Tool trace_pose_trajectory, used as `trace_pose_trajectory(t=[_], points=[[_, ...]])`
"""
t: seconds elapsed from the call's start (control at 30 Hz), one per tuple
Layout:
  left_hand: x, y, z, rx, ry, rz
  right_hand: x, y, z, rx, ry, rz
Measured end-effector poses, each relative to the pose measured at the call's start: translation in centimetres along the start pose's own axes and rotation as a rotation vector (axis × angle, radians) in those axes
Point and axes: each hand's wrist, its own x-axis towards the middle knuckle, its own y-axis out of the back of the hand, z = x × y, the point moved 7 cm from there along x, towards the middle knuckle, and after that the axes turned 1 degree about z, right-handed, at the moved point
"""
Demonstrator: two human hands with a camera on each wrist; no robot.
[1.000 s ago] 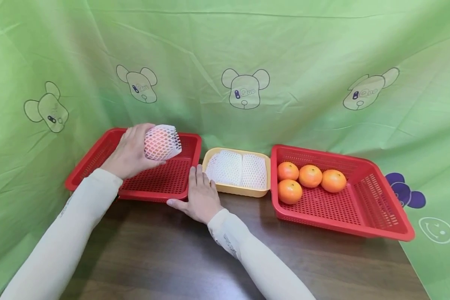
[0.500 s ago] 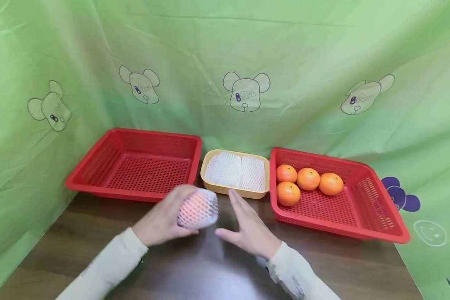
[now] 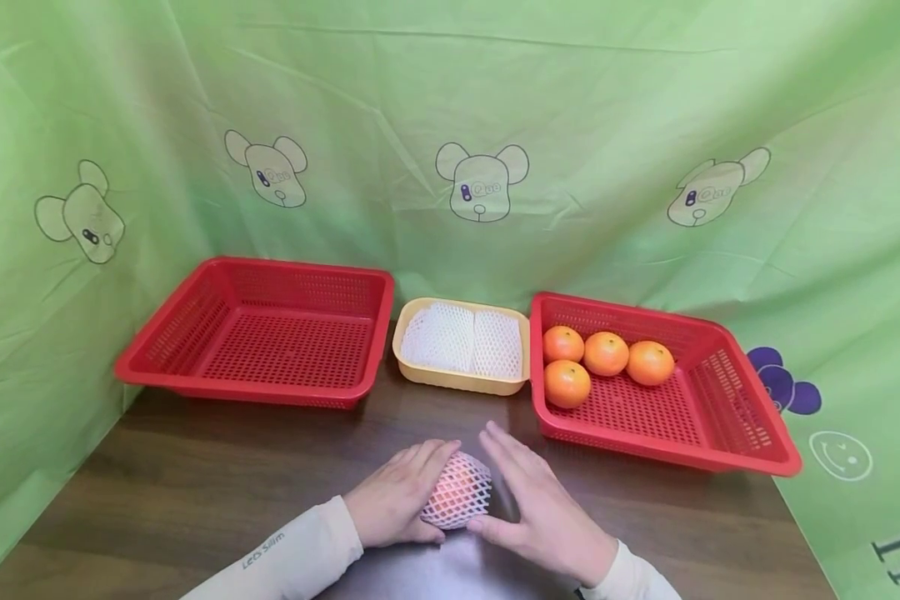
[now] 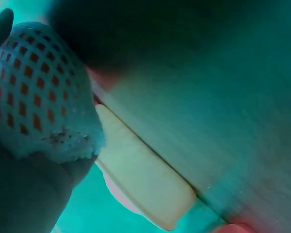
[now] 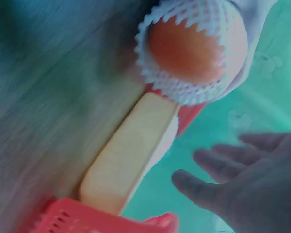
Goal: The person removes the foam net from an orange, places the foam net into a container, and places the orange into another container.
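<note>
My left hand grips an orange wrapped in a white foam net, low over the front middle of the table. In the right wrist view the net's open end faces my right hand, with bare orange peel showing inside it. My right hand is just right of the fruit, fingers straight and thumb spread, its thumb tip close to the net. In the right wrist view the same hand holds nothing.
A red basket stands back left. Beside it is a yellow tray with white foam nets. Back right, another red basket holds several oranges. A green printed curtain hangs behind the wooden table.
My left hand has carried the netted orange out of the left basket, rightward and down to the front of the table. My right hand has left that basket's edge and moved right beside the fruit.
</note>
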Motion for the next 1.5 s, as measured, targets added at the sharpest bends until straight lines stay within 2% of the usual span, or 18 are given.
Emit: trace_pose_trajectory(t=[0.17,0.33,0.47,0.6,0.7,0.77,0.9,1.07,1.13,1.3,1.4,1.5], points=[[-0.5,-0.3,0.0,-0.085,0.05,-0.034,-0.3,-1.2,-2.2,-0.13,0.136,-0.022],[-1.0,-0.1,-0.4,-0.173,0.076,-0.06,-0.6,-2.5,-2.8,-0.143,0.125,-0.072],[-1.8,0.7,-1.7,-0.17,0.138,-0.077,-0.8,-2.8,-2.5,-0.14,0.098,-0.057],[-2.7,1.4,-3.1,-0.172,0.208,-0.118,-1.0,-2.3,-2.2,-0.155,0.117,-0.031],[-3.1,1.4,-3.6,-0.202,0.245,-0.15,-1.2,-1.2,-1.4,-0.175,0.102,0.01],[-3.2,1.3,-3.8,-0.22,0.264,-0.161,-1.1,-0.4,-0.6,-0.176,0.099,0.006],[-3.2,1.2,-3.9,-0.222,0.276,-0.154,-0.7,-0.2,0.3,-0.096,0.176,0.028],[-3.0,1.3,-3.5,-0.196,0.229,-0.119,0.5,-1.8,0.2,0.034,0.112,0.08],[-2.9,1.3,-3.4,-0.189,0.213,-0.103,1.0,-2.8,0.2,0.047,0.051,0.035],[-3.0,1.2,-3.4,-0.2,0.22,-0.091,1.8,-4.7,0.1,0.062,-0.02,-0.058],[-3.0,1.4,-3.5,-0.227,0.211,-0.062,1.8,-4.9,0.2,0.09,-0.045,-0.058],[-3.1,1.8,-3.6,-0.296,0.206,-0.013,1.5,-4.7,0.3,0.114,-0.062,-0.039]])
